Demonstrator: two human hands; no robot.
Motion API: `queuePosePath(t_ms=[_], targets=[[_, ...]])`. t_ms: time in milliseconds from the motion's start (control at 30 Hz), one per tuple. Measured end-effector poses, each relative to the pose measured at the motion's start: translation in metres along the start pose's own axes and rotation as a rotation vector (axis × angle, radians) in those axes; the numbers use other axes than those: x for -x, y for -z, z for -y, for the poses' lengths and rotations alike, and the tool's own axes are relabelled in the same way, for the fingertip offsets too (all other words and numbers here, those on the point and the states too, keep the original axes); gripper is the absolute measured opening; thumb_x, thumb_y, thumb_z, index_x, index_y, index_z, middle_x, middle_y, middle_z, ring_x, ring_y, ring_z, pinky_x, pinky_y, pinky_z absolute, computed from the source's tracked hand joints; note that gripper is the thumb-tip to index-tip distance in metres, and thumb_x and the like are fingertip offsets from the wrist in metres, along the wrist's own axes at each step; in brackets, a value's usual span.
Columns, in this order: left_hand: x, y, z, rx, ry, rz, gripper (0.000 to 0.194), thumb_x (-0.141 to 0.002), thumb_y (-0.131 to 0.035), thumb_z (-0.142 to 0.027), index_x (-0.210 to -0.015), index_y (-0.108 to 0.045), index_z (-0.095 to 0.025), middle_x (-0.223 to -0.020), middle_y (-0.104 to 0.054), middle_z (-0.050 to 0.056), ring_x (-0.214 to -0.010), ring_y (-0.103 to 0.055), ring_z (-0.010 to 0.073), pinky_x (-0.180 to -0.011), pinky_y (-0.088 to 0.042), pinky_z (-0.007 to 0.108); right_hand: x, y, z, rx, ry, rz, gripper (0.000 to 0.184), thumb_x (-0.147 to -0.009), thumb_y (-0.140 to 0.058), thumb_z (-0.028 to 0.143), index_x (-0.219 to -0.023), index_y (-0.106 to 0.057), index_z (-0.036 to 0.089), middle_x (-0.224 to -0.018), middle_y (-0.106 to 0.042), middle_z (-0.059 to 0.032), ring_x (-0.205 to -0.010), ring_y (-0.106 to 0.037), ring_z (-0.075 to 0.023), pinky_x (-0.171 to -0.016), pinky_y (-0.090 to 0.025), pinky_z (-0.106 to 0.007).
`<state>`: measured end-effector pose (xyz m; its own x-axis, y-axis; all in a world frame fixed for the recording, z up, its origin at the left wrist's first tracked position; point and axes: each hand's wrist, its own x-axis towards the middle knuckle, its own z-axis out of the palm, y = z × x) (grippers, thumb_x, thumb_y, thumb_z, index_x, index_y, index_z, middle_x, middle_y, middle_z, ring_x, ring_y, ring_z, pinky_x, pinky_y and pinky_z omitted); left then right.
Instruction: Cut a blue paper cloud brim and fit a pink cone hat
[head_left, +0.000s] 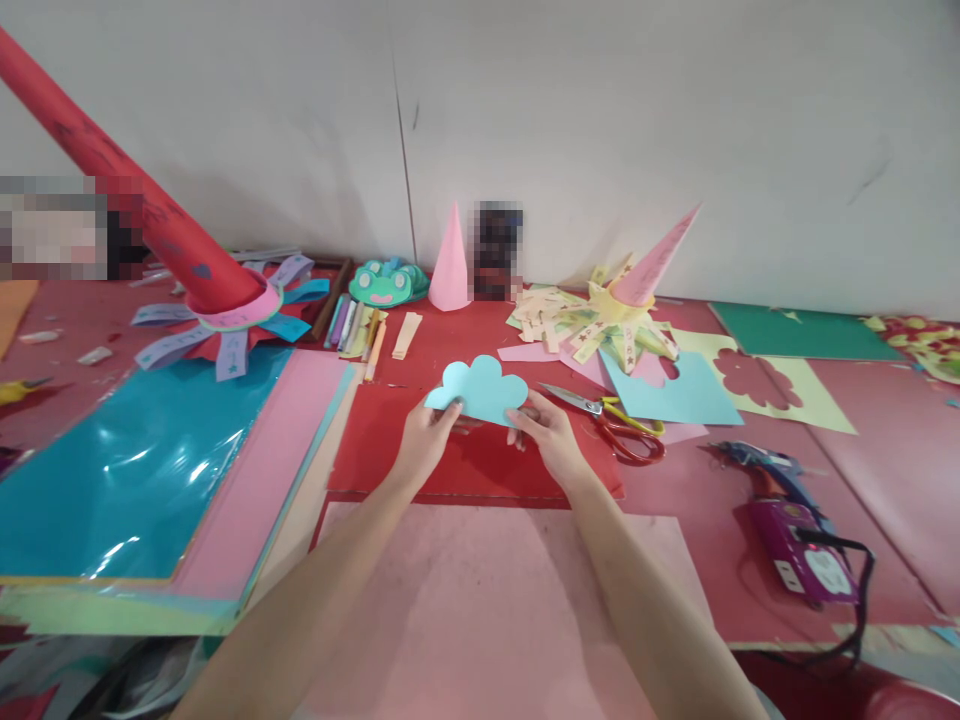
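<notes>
A light-blue paper cloud cutout [484, 388] with a scalloped top edge is held up over a red board [405, 465]. My left hand [427, 438] pinches its lower left edge, thumb on the near face. At its lower right corner, my right hand [546, 432] grips it the same way. Just right of that hand lie scissors [600, 405] with a yellow handle, overlapping a red-handled pair [631, 443]. A light-blue sheet [667, 392] with a curved notch cut from it rests beyond the scissors.
Pink cone [451, 265], green frog craft [388, 283] and markers [352, 325] stand by the wall. A tall red paper cone [165, 220] leans at left above stacked sheets [135, 470]. Right are a glue gun [772, 465], purple power box [802, 555] with cord, and yellow strip craft [626, 310].
</notes>
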<state>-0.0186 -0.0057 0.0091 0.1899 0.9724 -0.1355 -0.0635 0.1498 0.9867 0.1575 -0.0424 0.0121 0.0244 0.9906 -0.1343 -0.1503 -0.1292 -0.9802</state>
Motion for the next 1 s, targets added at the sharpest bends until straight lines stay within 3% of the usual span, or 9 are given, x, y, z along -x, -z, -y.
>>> queuePosePath(t_ms=[133,333,400,533,667,767,900,1000], targets=[[0.002,-0.002,-0.002,-0.019,0.026,-0.011,0.034,-0.074,-0.062,-0.045,-0.089,-0.060,-0.015,-0.084,-0.072,0.006,-0.062,-0.070,0.0210,-0.058,-0.056,0.031,0.000,0.000,0.000,-0.019,0.015,-0.041,0.037,-0.071,-0.068,0.039,-0.100,-0.062,0.018,-0.048,-0.059,0.0043,-0.043,-0.047,-0.0104,-0.045,-0.039,-0.024],[0.006,-0.001,-0.011,-0.100,0.073,0.098,0.045,-0.083,-0.049,-0.049,-0.062,-0.065,-0.013,-0.065,-0.071,0.011,-0.059,-0.068,0.0194,-0.064,-0.056,0.030,0.000,0.000,0.000,-0.029,0.023,-0.092,0.038,-0.070,-0.068,0.040,-0.100,-0.064,0.018,-0.047,-0.058,0.0046,-0.042,-0.048,-0.0107,-0.044,-0.040,-0.024],[0.007,0.000,-0.011,-0.102,0.039,0.089,0.044,-0.086,-0.047,-0.048,-0.071,-0.069,-0.012,-0.071,-0.073,0.011,-0.064,-0.070,0.0204,-0.063,-0.056,0.030,0.000,0.000,0.000,-0.051,0.026,-0.137,0.044,-0.071,-0.067,0.043,-0.107,-0.063,0.018,-0.051,-0.060,0.0037,-0.042,-0.047,-0.0104,-0.042,-0.039,-0.024],[0.009,0.001,-0.008,-0.172,-0.144,0.053,0.039,-0.088,-0.045,-0.035,-0.118,-0.062,-0.017,-0.106,-0.072,0.008,-0.093,-0.069,0.0216,-0.075,-0.056,0.030,-0.003,0.000,-0.001,-0.155,-0.031,-0.163,0.054,-0.076,-0.059,0.057,-0.114,-0.060,0.019,-0.068,-0.067,-0.0013,-0.045,-0.052,-0.0102,-0.039,-0.039,-0.022],[0.012,0.003,-0.002,-0.461,-0.287,0.142,0.055,-0.077,-0.043,-0.006,-0.126,-0.058,-0.026,-0.126,-0.063,-0.001,-0.112,-0.061,0.0182,-0.097,-0.048,0.030,-0.006,0.001,-0.003,-0.279,-0.090,-0.122,0.062,-0.072,-0.055,0.069,-0.110,-0.060,0.021,-0.075,-0.068,-0.0026,-0.053,-0.059,-0.0137,-0.039,-0.043,-0.023],[0.013,0.004,0.002,-0.591,-0.341,0.261,0.071,-0.070,-0.037,0.003,-0.130,-0.054,-0.033,-0.132,-0.058,-0.006,-0.121,-0.055,0.0167,-0.101,-0.045,0.030,-0.006,0.002,-0.003,-0.241,-0.044,-0.126,0.056,-0.071,-0.059,0.065,-0.106,-0.060,0.021,-0.076,-0.068,-0.0019,-0.056,-0.060,-0.0148,-0.043,-0.047,-0.025],[0.012,0.002,0.003,-0.659,-0.293,0.294,0.069,-0.076,-0.036,0.000,-0.135,-0.047,-0.033,-0.133,-0.058,-0.003,-0.120,-0.056,0.0183,-0.099,-0.045,0.032,-0.007,0.004,-0.005,-0.044,0.006,-0.182,0.048,-0.068,-0.070,0.048,-0.107,-0.058,0.022,-0.080,-0.069,-0.0009,-0.059,-0.060,-0.0153,-0.048,-0.049,-0.026],[0.012,0.000,0.001,-0.619,-0.222,0.236,0.056,-0.089,-0.038,-0.017,-0.144,-0.034,-0.026,-0.124,-0.064,0.006,-0.111,-0.061,0.0209,-0.095,-0.047,0.034,-0.009,0.008,-0.007,0.061,0.068,-0.251,0.042,-0.068,-0.069,0.045,-0.101,-0.058,0.021,-0.088,-0.072,-0.0038,-0.069,-0.065,-0.0192,-0.057,-0.053,-0.030]])
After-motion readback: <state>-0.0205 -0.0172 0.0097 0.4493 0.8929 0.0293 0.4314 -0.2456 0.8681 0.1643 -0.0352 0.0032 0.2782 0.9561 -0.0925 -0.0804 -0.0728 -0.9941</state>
